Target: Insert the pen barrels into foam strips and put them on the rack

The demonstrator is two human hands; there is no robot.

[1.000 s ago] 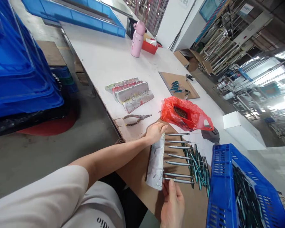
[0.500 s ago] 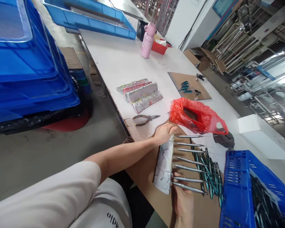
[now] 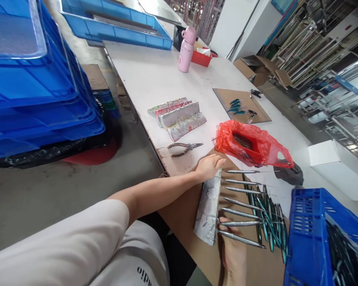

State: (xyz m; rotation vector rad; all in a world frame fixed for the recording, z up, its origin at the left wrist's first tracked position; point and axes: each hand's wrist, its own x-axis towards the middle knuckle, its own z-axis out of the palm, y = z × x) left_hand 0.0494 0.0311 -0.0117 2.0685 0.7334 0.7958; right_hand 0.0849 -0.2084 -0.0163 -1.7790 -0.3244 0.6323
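Note:
My left hand (image 3: 210, 167) is closed on the far end of a long holder strip (image 3: 208, 210) wrapped in crinkled, whitish printed film. Several slim silver pieces, shaped like fishing lures (image 3: 241, 203), stick out side by side from its right edge, with thin wires at their tips. Near the strip's lower end, my right hand (image 3: 234, 250) curls its fingers around the lowest silver pieces; the pieces partly cover those fingers. Just beyond the tips, a pile of teal and dark lure-like pieces (image 3: 270, 222) lies on the brown cardboard (image 3: 179, 222).
Similar wrapped strips (image 3: 179, 117) and pliers (image 3: 185, 149) lie on the white table. Near them are a red plastic bag (image 3: 250, 145), a board (image 3: 256, 109) with teal pieces, and a pink bottle (image 3: 185, 51). A blue crate (image 3: 306, 234) stands right; stacked blue bins (image 3: 47, 87) stand left.
The view has shifted slightly, so most things sit a little further right. Both hands keep their places at the strip, and the silver pieces stay in it.

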